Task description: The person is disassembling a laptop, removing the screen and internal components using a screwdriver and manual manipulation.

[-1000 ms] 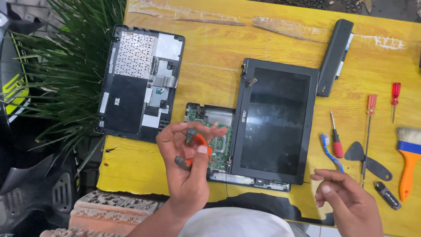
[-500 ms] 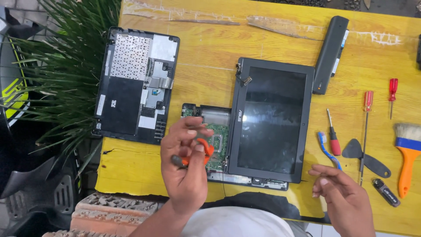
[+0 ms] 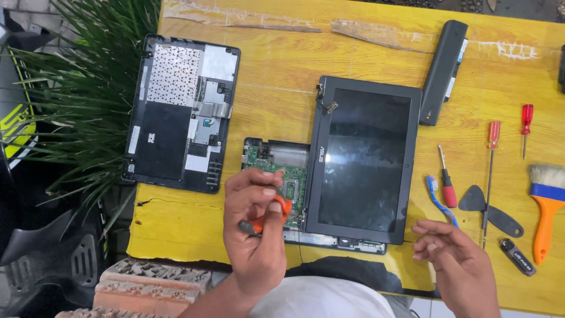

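My left hand [image 3: 256, 229] grips an orange-handled screwdriver [image 3: 276, 210] and hovers over the green circuit board [image 3: 288, 176] of an opened laptop base. A black screen panel [image 3: 362, 159] lies across the right part of that base. My right hand [image 3: 456, 259] is held above the table's front edge with its fingers apart and nothing in it. It is just below a blue tool [image 3: 438, 197] and a small red-handled screwdriver [image 3: 447, 179].
A removed black laptop cover [image 3: 179, 115] lies at the left on the yellow table [image 3: 282, 70]. A long black battery [image 3: 442, 70] lies at the back. Red screwdrivers [image 3: 491, 159], black pry picks [image 3: 488, 206], an orange brush [image 3: 547, 206] at the right. A spiky plant [image 3: 65, 88] stands left.
My left hand has sunk slightly toward me with the screwdriver, its fingers turning it. My right hand stays by the front edge.
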